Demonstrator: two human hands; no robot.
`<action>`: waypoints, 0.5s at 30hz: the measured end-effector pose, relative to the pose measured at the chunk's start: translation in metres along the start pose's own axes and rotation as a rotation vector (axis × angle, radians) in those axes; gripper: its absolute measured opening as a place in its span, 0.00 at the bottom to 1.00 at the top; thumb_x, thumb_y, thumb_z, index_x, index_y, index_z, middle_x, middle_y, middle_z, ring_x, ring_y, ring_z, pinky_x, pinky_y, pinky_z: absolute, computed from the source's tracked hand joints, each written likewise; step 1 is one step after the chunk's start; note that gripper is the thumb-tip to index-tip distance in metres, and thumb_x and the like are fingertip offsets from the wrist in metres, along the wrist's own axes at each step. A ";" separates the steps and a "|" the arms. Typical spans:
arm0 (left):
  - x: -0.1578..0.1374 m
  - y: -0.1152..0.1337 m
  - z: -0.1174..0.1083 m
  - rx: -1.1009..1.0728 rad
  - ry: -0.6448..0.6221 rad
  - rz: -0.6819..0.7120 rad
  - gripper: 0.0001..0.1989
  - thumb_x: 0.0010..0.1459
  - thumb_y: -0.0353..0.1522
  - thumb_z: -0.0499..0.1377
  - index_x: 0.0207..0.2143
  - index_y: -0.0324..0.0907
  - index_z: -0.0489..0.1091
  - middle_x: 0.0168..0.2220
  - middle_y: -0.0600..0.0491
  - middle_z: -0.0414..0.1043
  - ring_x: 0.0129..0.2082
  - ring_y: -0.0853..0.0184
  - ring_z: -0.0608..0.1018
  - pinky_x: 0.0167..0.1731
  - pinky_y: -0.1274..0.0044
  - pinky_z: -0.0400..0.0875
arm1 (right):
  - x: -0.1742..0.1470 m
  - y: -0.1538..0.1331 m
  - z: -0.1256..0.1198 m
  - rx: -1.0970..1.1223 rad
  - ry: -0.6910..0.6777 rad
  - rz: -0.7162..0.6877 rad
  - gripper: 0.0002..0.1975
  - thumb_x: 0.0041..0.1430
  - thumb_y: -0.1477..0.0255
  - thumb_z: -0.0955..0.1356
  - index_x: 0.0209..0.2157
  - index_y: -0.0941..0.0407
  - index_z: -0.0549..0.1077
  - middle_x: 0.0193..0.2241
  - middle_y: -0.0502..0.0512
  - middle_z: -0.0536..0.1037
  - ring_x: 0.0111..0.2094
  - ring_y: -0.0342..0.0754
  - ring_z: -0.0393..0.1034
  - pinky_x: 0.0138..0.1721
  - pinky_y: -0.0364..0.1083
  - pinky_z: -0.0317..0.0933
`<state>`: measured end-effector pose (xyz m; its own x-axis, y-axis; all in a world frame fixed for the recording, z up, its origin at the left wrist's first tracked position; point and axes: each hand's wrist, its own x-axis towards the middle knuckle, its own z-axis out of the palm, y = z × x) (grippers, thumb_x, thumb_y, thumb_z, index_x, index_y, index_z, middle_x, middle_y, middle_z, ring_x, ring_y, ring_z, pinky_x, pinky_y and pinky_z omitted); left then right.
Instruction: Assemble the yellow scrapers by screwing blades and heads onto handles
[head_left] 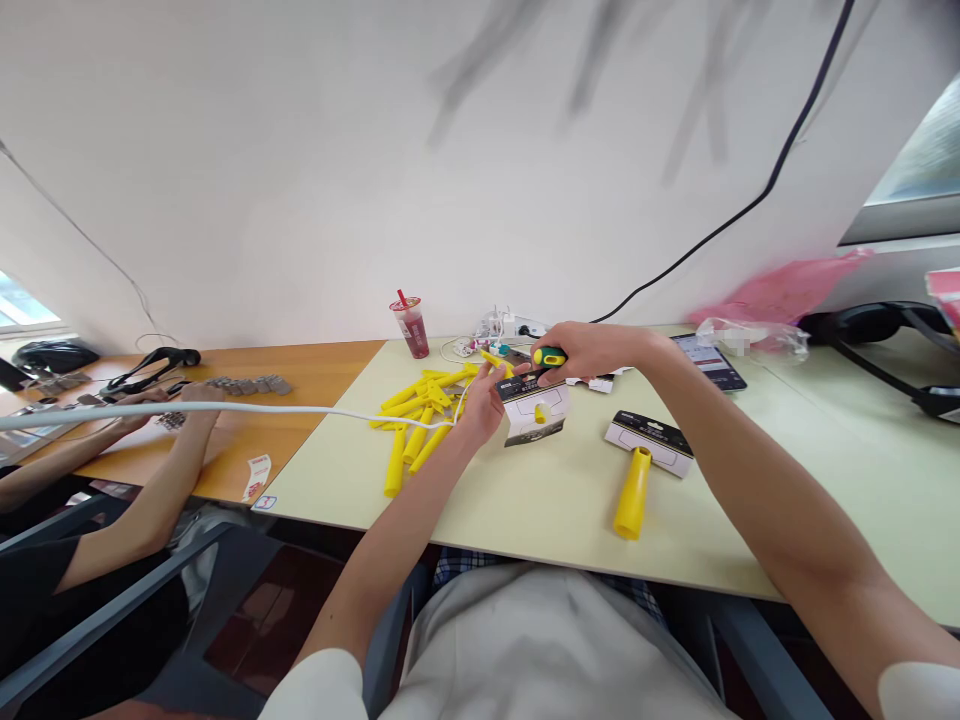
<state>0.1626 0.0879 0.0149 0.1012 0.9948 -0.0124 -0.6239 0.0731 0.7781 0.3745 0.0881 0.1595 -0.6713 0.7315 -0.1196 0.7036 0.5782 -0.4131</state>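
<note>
My right hand [581, 349] is closed around a screwdriver [551, 357] with a yellow and dark green handle. Its shaft points left toward my left hand [484, 405], whose fingers are pinched at the upper left edge of a black and white printed card [534, 412]. A bit of yellow shows through an opening in the card; I cannot tell what lies behind it. Left of this hand is a heap of yellow plastic handles [416, 405]. Nearer my right forearm, another yellow handle [632, 500] lies against a second printed card [651, 440].
A cup with a red straw [412, 328] stands by the wall near a power strip [514, 326]. A phone [712, 362], clear plastic bag [754, 340] and black headset [877, 340] lie right. A white cable [247, 407] crosses the left view, before a co-worker's arms [176, 455].
</note>
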 end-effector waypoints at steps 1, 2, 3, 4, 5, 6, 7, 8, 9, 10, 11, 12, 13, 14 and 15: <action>0.001 -0.001 -0.001 -0.002 0.011 0.011 0.36 0.60 0.32 0.73 0.68 0.47 0.67 0.46 0.48 0.87 0.45 0.55 0.89 0.49 0.67 0.83 | -0.002 -0.001 -0.001 -0.004 0.011 0.009 0.22 0.57 0.50 0.77 0.38 0.52 0.73 0.28 0.50 0.75 0.27 0.49 0.68 0.29 0.48 0.54; 0.002 -0.002 -0.003 -0.005 0.027 0.017 0.40 0.59 0.32 0.74 0.70 0.49 0.65 0.45 0.49 0.87 0.45 0.55 0.89 0.48 0.68 0.83 | -0.004 -0.002 -0.003 -0.007 0.020 0.016 0.21 0.57 0.50 0.76 0.38 0.52 0.73 0.28 0.50 0.74 0.27 0.49 0.68 0.29 0.48 0.54; 0.002 -0.003 -0.004 -0.010 0.042 0.018 0.42 0.58 0.31 0.75 0.72 0.51 0.63 0.45 0.49 0.87 0.45 0.55 0.89 0.47 0.68 0.83 | -0.006 -0.003 -0.003 -0.008 0.024 0.020 0.21 0.58 0.51 0.76 0.38 0.52 0.73 0.28 0.50 0.74 0.26 0.49 0.68 0.29 0.48 0.53; 0.003 -0.004 -0.004 -0.015 0.052 0.019 0.44 0.58 0.32 0.75 0.73 0.52 0.62 0.45 0.49 0.87 0.45 0.55 0.89 0.47 0.68 0.83 | -0.007 -0.004 -0.004 -0.010 0.024 0.022 0.20 0.58 0.51 0.76 0.39 0.51 0.73 0.28 0.50 0.75 0.26 0.49 0.68 0.29 0.48 0.53; 0.003 -0.004 -0.005 -0.019 0.059 0.021 0.44 0.58 0.32 0.75 0.73 0.52 0.61 0.46 0.49 0.87 0.45 0.55 0.89 0.47 0.68 0.83 | -0.008 -0.004 -0.004 -0.013 0.020 0.023 0.20 0.58 0.51 0.76 0.39 0.51 0.73 0.29 0.51 0.75 0.26 0.49 0.68 0.29 0.48 0.53; 0.004 -0.004 -0.005 -0.022 0.065 0.023 0.44 0.59 0.32 0.75 0.73 0.52 0.61 0.46 0.48 0.87 0.45 0.55 0.89 0.47 0.68 0.83 | -0.008 -0.005 -0.005 -0.017 0.012 0.025 0.20 0.58 0.51 0.76 0.40 0.51 0.72 0.29 0.51 0.76 0.26 0.49 0.68 0.29 0.48 0.53; 0.004 -0.004 -0.004 -0.027 0.072 0.022 0.44 0.59 0.32 0.75 0.73 0.52 0.60 0.47 0.48 0.87 0.45 0.55 0.89 0.48 0.67 0.83 | -0.008 -0.005 -0.005 -0.022 0.004 0.030 0.21 0.58 0.51 0.76 0.40 0.51 0.72 0.29 0.51 0.76 0.26 0.49 0.69 0.29 0.48 0.53; 0.004 -0.003 -0.003 -0.036 0.082 0.018 0.44 0.59 0.32 0.75 0.73 0.52 0.60 0.47 0.48 0.87 0.45 0.55 0.90 0.48 0.67 0.83 | -0.008 -0.005 -0.005 -0.026 -0.006 0.034 0.21 0.58 0.51 0.76 0.39 0.52 0.72 0.29 0.52 0.76 0.27 0.49 0.69 0.29 0.48 0.53; 0.003 -0.002 -0.002 -0.048 0.094 0.012 0.44 0.59 0.32 0.75 0.73 0.53 0.60 0.48 0.48 0.87 0.45 0.55 0.90 0.48 0.66 0.83 | -0.008 -0.005 -0.005 -0.028 -0.013 0.037 0.21 0.58 0.51 0.76 0.39 0.52 0.72 0.29 0.52 0.76 0.27 0.50 0.69 0.29 0.48 0.53; 0.003 -0.002 -0.001 -0.063 0.110 0.005 0.45 0.60 0.33 0.75 0.74 0.53 0.59 0.49 0.48 0.87 0.46 0.55 0.90 0.49 0.66 0.83 | -0.008 -0.006 -0.004 -0.029 -0.018 0.039 0.21 0.59 0.51 0.76 0.39 0.52 0.72 0.28 0.52 0.76 0.27 0.50 0.70 0.29 0.48 0.53; 0.003 -0.001 0.000 -0.080 0.128 0.000 0.45 0.60 0.33 0.75 0.74 0.54 0.58 0.50 0.48 0.86 0.46 0.55 0.90 0.48 0.66 0.84 | -0.008 -0.007 -0.004 -0.029 -0.020 0.039 0.21 0.59 0.50 0.76 0.39 0.52 0.72 0.29 0.52 0.76 0.27 0.50 0.70 0.29 0.48 0.54; 0.003 0.000 0.001 -0.095 0.142 -0.004 0.45 0.61 0.33 0.75 0.74 0.54 0.57 0.51 0.48 0.86 0.46 0.55 0.89 0.48 0.66 0.84 | -0.008 -0.007 -0.004 -0.027 -0.021 0.038 0.22 0.59 0.50 0.76 0.38 0.52 0.72 0.30 0.52 0.77 0.27 0.50 0.71 0.29 0.48 0.54; 0.002 0.000 0.001 -0.105 0.153 -0.004 0.45 0.62 0.33 0.74 0.75 0.55 0.57 0.51 0.48 0.86 0.46 0.55 0.89 0.48 0.66 0.84 | -0.008 -0.008 -0.004 -0.025 -0.019 0.037 0.22 0.59 0.50 0.76 0.39 0.52 0.72 0.31 0.53 0.78 0.27 0.50 0.71 0.30 0.48 0.55; 0.003 0.000 0.001 -0.111 0.159 -0.002 0.44 0.62 0.33 0.74 0.74 0.55 0.57 0.51 0.48 0.85 0.46 0.55 0.89 0.47 0.66 0.84 | -0.008 -0.009 -0.003 -0.025 -0.016 0.035 0.22 0.59 0.50 0.76 0.39 0.52 0.72 0.33 0.53 0.79 0.27 0.50 0.71 0.30 0.48 0.55; 0.003 0.000 0.000 -0.112 0.160 0.002 0.43 0.63 0.34 0.73 0.74 0.55 0.58 0.51 0.48 0.85 0.45 0.55 0.89 0.46 0.66 0.84 | -0.008 -0.010 -0.003 -0.026 -0.011 0.031 0.22 0.59 0.50 0.77 0.40 0.52 0.72 0.35 0.54 0.79 0.27 0.49 0.71 0.30 0.48 0.55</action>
<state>0.1633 0.0906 0.0147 -0.0188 0.9929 -0.1172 -0.7070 0.0697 0.7038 0.3732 0.0774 0.1673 -0.6513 0.7453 -0.1425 0.7300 0.5643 -0.3855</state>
